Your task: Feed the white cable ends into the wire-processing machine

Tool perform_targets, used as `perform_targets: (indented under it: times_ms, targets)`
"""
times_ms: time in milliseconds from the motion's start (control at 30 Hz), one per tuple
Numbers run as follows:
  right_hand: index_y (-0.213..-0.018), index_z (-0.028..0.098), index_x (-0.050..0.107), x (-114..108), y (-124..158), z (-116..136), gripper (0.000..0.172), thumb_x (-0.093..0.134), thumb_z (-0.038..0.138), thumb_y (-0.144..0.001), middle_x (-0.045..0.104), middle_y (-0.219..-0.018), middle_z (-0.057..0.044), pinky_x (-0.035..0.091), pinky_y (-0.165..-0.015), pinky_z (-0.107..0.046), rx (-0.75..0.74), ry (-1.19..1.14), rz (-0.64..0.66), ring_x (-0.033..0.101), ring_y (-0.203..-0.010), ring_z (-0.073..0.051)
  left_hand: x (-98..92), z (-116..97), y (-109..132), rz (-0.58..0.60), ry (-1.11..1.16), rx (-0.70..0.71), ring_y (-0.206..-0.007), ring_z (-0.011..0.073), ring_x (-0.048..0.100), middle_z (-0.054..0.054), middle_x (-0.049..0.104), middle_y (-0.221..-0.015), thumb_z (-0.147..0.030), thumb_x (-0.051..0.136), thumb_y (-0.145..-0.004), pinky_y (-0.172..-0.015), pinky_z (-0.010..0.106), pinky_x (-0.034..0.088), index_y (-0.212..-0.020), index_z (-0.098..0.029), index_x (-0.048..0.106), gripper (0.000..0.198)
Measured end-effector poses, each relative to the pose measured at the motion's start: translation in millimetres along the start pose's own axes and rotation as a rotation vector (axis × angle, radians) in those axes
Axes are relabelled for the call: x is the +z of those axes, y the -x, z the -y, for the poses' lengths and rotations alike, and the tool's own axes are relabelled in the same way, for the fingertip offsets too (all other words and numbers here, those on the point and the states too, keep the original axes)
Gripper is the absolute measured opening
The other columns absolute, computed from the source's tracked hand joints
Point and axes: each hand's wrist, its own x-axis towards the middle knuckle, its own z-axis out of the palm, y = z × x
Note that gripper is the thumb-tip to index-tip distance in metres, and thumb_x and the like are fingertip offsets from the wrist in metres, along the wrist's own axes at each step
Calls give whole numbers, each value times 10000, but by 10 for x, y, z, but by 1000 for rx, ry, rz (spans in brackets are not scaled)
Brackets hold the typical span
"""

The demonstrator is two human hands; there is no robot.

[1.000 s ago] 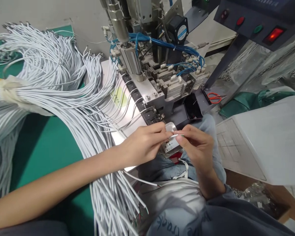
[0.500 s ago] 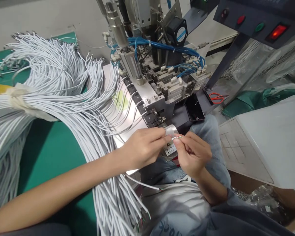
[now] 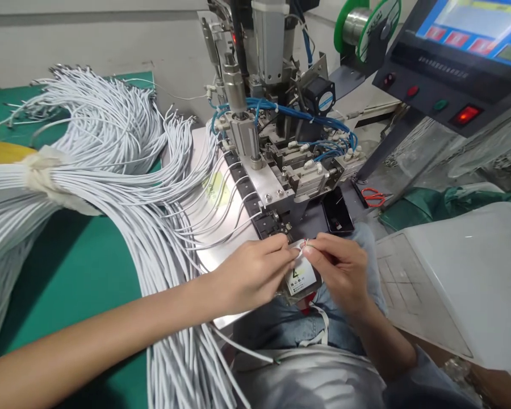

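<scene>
My left hand (image 3: 259, 267) pinches a white cable close to its end, just in front of the machine's black cable track (image 3: 255, 213). Opposite it, my right hand (image 3: 340, 267) has thumb and forefinger closed on the thin wires (image 3: 305, 242) at that cable's tip, where a bit of red shows. The fingertips of both hands nearly touch, above a white label (image 3: 301, 277) on the machine's front. Several white cables run from a large bundle (image 3: 123, 199) into the track, left of my hands.
The machine (image 3: 276, 142) with blue hoses stands ahead. A control panel (image 3: 455, 74) and a solder spool (image 3: 357, 25) are at the upper right. Red-handled scissors (image 3: 372, 197) lie beside a black tray (image 3: 337, 210). A white bin (image 3: 460, 272) stands at right.
The view has tilted up, showing more of the panel and the spool. Red wire now shows between my fingertips, where a white tip showed before. Both hands stay close together.
</scene>
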Motion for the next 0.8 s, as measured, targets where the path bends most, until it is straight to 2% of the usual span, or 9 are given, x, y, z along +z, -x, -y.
perform_targets:
  times_ms: [200,267,433,533,700,800]
  targets:
    - [-708,164,611,14,-179,-328,209,481,255,-843,484,-607,18,317,-508,-240,264,-81,84,416,-557,-101,-7,170,-39,190,-228,-158,-504,80,459,62,519,-861,-167,345,-921,-460,211,392,-998,-87,569,250]
    - [-725,166,587,45,-241,-424,199,469,275,-841,474,-603,25,309,-502,-236,334,-124,134,397,-543,-98,7,230,-44,251,-277,-184,-514,86,477,71,518,-888,-140,344,-911,-485,221,419,-1014,-82,564,249]
    - [-625,185,462,171,-335,-545,244,473,333,-819,398,-522,57,262,-459,-223,433,-330,248,323,-476,-82,26,261,-43,333,-346,-210,-572,99,528,75,520,-933,-100,389,-881,-542,225,467,-1128,-99,527,283]
    - [-599,189,440,213,-355,-593,240,494,315,-796,356,-489,70,234,-440,-220,466,-400,251,287,-451,-75,11,234,-51,355,-350,-229,-611,115,555,82,525,-942,-74,415,-855,-569,237,486,-1154,-95,520,318]
    - [-586,185,437,195,-366,-627,229,499,265,-792,332,-507,76,223,-446,-215,453,-393,280,261,-455,-65,-6,225,-57,349,-289,-250,-611,122,570,84,526,-958,-59,457,-813,-578,255,496,-1274,-110,439,465]
    - [-577,184,433,177,-387,-605,231,498,259,-785,322,-503,75,216,-445,-218,442,-374,291,259,-458,-65,0,241,-54,366,-340,-222,-614,125,582,82,530,-958,-56,458,-805,-586,262,504,-1268,-121,446,468]
